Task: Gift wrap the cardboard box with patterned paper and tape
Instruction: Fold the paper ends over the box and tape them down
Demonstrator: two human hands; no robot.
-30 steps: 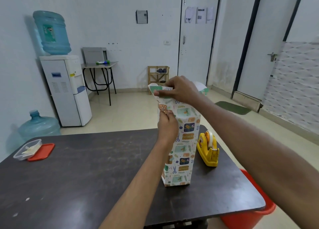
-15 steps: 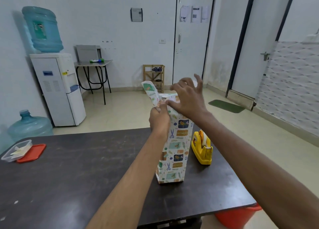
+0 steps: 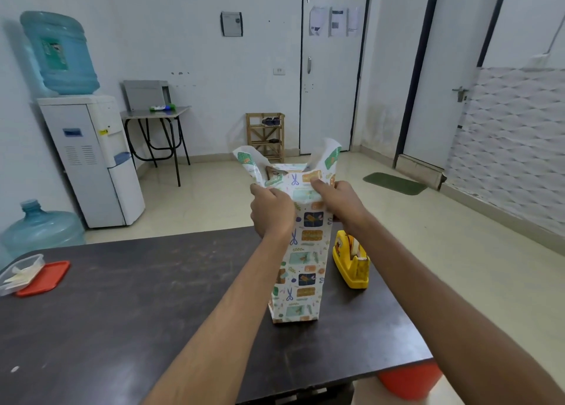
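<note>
A tall box wrapped in patterned paper [image 3: 301, 264] stands upright on the dark table [image 3: 122, 307]. Its top end is unsealed: two paper flaps stick up at the left and right, and a bit of brown cardboard [image 3: 273, 172] shows between them. My left hand [image 3: 271, 210] grips the paper at the upper left corner of the box. My right hand [image 3: 337, 201] holds the upper right corner, thumb pressing the near paper flap down over the top. A yellow tape dispenser [image 3: 351, 262] sits on the table just right of the box.
At the table's far left lie a clear plastic container [image 3: 21, 271] and its red lid [image 3: 44, 277]. An orange bucket [image 3: 409, 380] stands on the floor below the table's right corner. A water dispenser [image 3: 91, 157] and a spare bottle [image 3: 39, 229] stand beyond the table.
My right hand came off the left flap and moved to the right top corner. The left hand shifted to the left corner. Both side flaps now stand up, with the near flap folded down.
</note>
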